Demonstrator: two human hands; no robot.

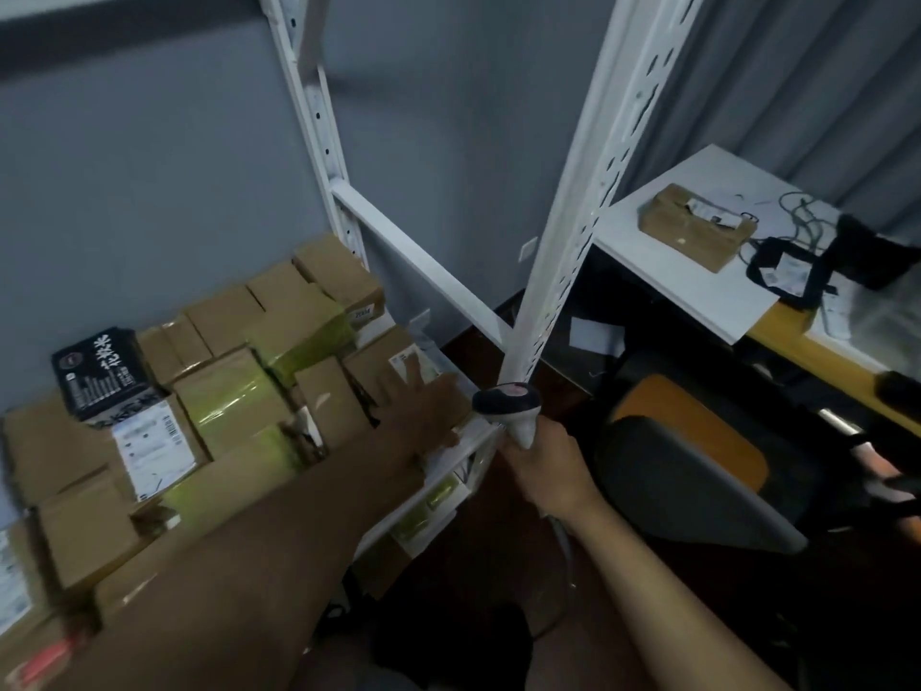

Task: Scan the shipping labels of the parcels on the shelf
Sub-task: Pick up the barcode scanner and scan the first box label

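Nearest the camera, the right hand (550, 473) is wrapped round the grip of a handheld barcode scanner (508, 408), whose dark head sits just in front of the white shelf upright (563, 271) and points toward the shelf, its cable trailing down below the wrist; it seems held ready at the shelf's edge so it can swing onto whichever label is exposed. Beyond it and to the left, the left hand (423, 406) reaches across the packed cartons with fingers spread flat, pressing on a brown parcel (383, 366) at the shelf's right end, probably to steady or turn it so its white shipping label (411, 364), just past the fingertips, faces the scanner. That label lies very near the scanner head, slightly left of and beyond it. Farther left, a black printed box (102, 374) rests on top of a carton with another white label (149, 448), well apart from both hands. Many cartons wrapped in yellow-green tape (299, 336) fill the shelf behind. Farthest right, a separate white tabletop (668, 271) carries one flat parcel (695, 226) and tangled cords.
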